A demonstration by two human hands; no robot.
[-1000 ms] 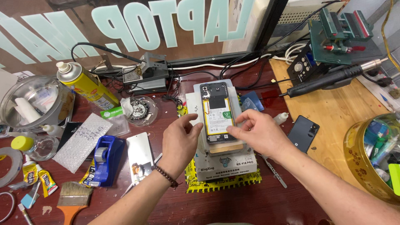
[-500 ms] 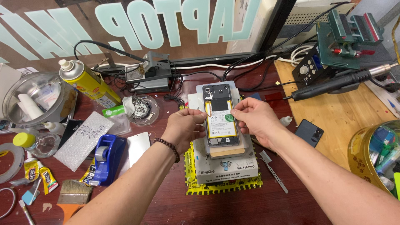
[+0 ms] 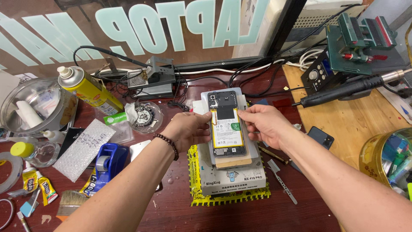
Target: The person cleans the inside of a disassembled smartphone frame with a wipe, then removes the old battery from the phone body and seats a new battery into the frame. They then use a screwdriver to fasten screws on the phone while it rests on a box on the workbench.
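Dark red wood makes up the surface (image 3: 171, 202), and it is full of tools and bits. Both hands meet at an open phone (image 3: 226, 124) with its back off. The phone lies flat on a grey heating box (image 3: 231, 174), and that box sits on a yellow mat (image 3: 234, 198).

The left hand (image 3: 189, 129) has its grip pressed on the phone's left edge, fingers curled together. The right hand (image 3: 262, 124) pinches the phone's right edge near the top, thumb and fingers closed on it. A yellow battery (image 3: 226, 129) shows between the two grips.

Far left of the left grip stands a clear bowl (image 3: 36, 107) with a white tube in it. Closer to that grip is a small round dish (image 3: 146, 116) holding a dark round part. Far right of the right grip, a yellow tub (image 3: 388, 161) holds many coloured things, but it is cut off by the edge and its things are hard to tell apart.

A yellow spray can (image 3: 90, 89) lies left of the left grip, and a blue tape roller (image 3: 107, 163) sits below it. A black phone (image 3: 320, 137) lies just right of the right grip. The person's arms hide part of the surface.
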